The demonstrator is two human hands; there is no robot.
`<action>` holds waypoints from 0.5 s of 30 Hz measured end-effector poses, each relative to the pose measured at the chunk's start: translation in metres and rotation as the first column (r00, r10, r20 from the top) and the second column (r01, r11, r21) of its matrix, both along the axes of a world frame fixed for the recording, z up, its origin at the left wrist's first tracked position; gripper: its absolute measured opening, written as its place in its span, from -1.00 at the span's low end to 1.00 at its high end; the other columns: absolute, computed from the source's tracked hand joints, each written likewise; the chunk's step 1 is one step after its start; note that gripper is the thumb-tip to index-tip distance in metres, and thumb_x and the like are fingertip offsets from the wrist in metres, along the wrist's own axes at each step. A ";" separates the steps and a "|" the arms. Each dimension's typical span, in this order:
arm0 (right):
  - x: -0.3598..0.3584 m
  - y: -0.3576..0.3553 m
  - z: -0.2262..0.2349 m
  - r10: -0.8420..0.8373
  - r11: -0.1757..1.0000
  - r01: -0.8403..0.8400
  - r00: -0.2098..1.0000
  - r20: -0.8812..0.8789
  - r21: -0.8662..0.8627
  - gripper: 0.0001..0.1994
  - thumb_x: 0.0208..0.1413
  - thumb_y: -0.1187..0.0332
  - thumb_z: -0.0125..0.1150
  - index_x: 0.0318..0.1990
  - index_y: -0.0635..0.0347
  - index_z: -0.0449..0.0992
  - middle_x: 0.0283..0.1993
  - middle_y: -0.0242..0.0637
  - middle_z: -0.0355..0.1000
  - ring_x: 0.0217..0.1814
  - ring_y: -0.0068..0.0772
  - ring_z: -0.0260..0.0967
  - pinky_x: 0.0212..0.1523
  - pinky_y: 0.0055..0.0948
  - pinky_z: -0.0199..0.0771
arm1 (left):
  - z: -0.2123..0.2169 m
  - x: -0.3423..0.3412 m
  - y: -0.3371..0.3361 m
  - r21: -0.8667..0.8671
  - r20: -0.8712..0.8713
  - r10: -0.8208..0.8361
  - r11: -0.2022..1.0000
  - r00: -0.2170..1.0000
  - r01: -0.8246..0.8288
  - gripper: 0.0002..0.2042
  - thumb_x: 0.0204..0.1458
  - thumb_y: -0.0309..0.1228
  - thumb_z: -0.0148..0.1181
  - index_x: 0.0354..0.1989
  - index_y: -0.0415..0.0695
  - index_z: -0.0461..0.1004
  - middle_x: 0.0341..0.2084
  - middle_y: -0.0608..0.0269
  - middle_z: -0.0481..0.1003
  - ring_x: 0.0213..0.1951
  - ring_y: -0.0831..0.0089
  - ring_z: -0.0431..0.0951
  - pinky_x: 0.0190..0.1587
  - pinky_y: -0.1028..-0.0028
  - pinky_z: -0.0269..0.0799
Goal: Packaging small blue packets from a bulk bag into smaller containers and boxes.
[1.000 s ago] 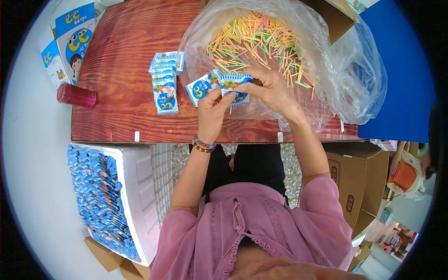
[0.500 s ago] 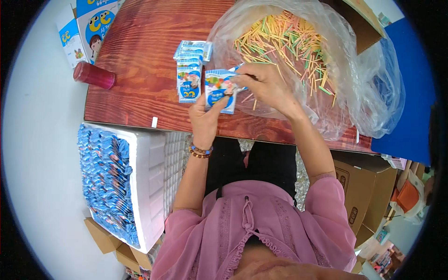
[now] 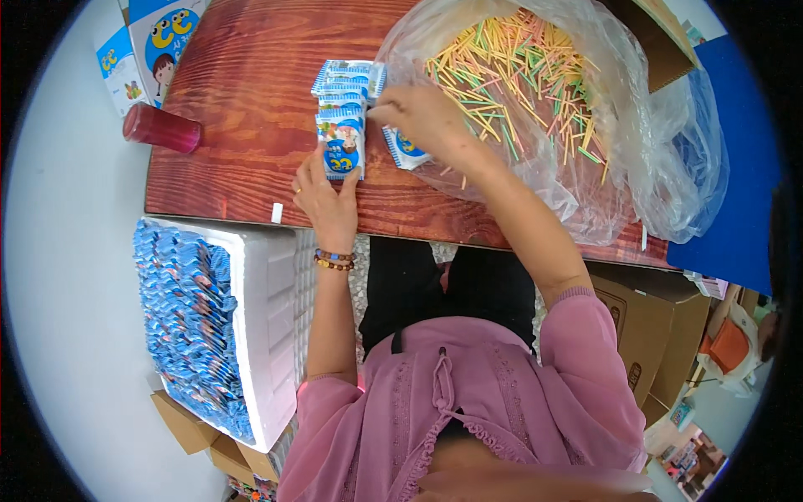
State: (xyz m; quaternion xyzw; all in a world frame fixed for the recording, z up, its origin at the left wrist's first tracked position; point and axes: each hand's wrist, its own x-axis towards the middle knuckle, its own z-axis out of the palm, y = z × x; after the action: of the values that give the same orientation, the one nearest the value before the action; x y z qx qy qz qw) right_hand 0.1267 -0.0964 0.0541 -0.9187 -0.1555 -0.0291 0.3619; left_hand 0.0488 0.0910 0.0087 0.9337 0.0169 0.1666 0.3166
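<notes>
A row of overlapping small blue-and-white packets lies on the wooden table. My left hand is at its near end, thumb and fingers gripping the lower edges of the top packet, printed with a cartoon figure. Just right of the row is my right hand, its fingers bent and partly blurred beside the packets. Whether those fingers pinch anything cannot be made out. Another blue-and-white packet rests partly under my right hand, at the edge of the clear plastic bag.
Thin yellow, pink and green sticks lie heaped on the open bag. A pink tumbler lies at the table's left edge. Below it, a white foam box holds many blue packets. Cardboard boxes stand at the right.
My left hand has moved left, bringing its packet down onto the near end of the row. My right hand has shifted left and up, away from that packet.
</notes>
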 end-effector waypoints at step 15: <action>-0.016 -0.079 -0.010 0.025 0.979 0.003 0.990 0.137 -0.202 -0.57 -0.12 0.14 0.33 -0.09 0.15 0.52 -0.06 -0.17 0.41 0.07 -0.11 0.29 0.09 -0.22 0.26 | -0.008 0.003 0.001 -0.010 0.084 -0.002 1.000 0.996 0.003 -0.31 -0.06 -0.24 0.34 0.25 -0.18 0.19 0.05 -0.05 0.33 0.11 0.01 0.28 0.12 0.10 0.16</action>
State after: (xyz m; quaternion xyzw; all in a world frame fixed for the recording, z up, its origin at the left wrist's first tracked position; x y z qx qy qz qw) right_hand 0.1105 -0.1755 0.0436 -0.9455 -0.1877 -0.0751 0.2551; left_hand 0.0515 0.0916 0.0003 0.9242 0.0033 0.2052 0.3220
